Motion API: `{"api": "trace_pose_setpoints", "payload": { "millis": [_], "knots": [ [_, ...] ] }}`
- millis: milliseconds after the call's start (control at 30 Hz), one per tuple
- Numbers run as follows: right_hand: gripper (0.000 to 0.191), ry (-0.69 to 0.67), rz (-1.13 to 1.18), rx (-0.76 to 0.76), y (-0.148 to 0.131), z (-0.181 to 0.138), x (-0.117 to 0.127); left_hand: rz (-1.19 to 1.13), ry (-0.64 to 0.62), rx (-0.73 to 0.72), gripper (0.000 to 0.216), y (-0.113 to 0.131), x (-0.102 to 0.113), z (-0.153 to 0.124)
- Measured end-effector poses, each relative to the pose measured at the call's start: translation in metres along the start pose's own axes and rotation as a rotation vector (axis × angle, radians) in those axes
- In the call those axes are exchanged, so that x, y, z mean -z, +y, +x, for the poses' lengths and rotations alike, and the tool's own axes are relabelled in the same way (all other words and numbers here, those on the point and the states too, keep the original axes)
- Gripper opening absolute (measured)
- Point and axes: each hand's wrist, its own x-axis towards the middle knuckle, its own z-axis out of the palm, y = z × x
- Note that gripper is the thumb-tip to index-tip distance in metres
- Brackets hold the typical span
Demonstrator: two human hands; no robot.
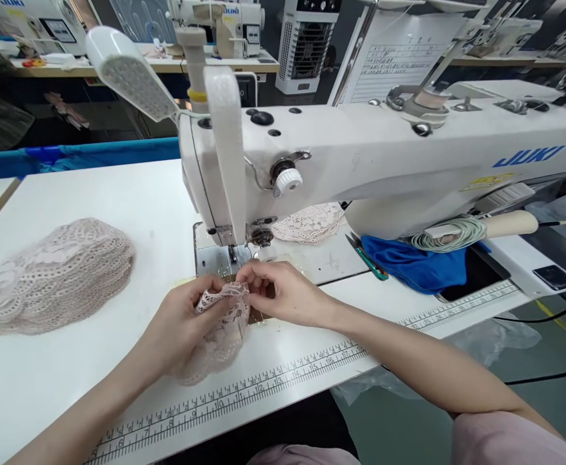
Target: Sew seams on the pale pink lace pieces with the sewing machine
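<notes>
A pale pink lace piece [219, 332] is held up just in front of the sewing machine's needle area. My left hand [188, 320] grips it at its left side, thumb across the front. At the upper right edge of the lace, my right hand [285, 290] is closed in a pinch on it, fingers curled. Right behind both hands stand the presser foot [233, 253] and needle plate [208, 255] of the white sewing machine [321, 148]. Part of the lace's lower end lies on the white table [132, 361].
A pile of lace pieces [64, 274] lies on the left. Beneath the machine arm rests more lace [309, 223]. Green-handled snips [370, 258], a blue cloth [413, 261], a coiled tape [450, 234] and a dark phone-like slab [481, 274] are at the right. A printed ruler [263, 381] runs along the front edge.
</notes>
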Motion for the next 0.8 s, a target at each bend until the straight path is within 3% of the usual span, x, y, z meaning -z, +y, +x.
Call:
{"api": "trace_pose_setpoints", "payload": {
  "millis": [200,333,467,633,700,800],
  "knots": [
    [0.012,-0.054,0.227,-0.033,-0.001,-0.001,-0.002,0.004,0.037,-0.060,0.032,0.004,-0.005,-0.004],
    [0.020,-0.032,0.135,-0.046,-0.001,0.001,-0.001,-0.005,0.110,-0.118,0.029,0.005,-0.006,-0.005],
    [0.011,0.019,0.097,-0.050,0.004,0.003,0.001,0.005,0.171,-0.066,0.027,0.001,-0.002,-0.005],
    [0.002,0.090,0.162,-0.087,0.006,0.001,-0.001,-0.004,0.066,-0.006,0.029,-0.001,-0.001,-0.005],
    [0.006,0.090,0.239,-0.117,0.006,0.000,-0.004,0.076,0.097,-0.053,0.026,-0.002,-0.004,-0.006],
    [0.009,0.110,0.305,-0.078,0.005,0.000,-0.007,0.279,0.240,-0.211,0.017,-0.006,-0.009,-0.007]
  ]
}}
